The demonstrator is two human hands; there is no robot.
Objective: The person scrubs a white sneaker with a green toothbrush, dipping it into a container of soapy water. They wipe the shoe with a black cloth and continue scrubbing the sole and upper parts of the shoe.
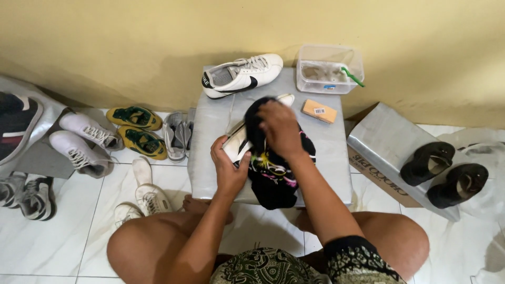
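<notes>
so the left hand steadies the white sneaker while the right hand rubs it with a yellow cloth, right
Not quite: the cloth is black with colourful print, not yellow. The head view shows the left hand steadying the white sneaker while the right hand presses the cloth onto it.

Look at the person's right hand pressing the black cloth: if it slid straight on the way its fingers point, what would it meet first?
The right hand on the black cloth points up-left, so it would probably first meet the white sneaker at the wall, though depth is hard to judge.
</notes>
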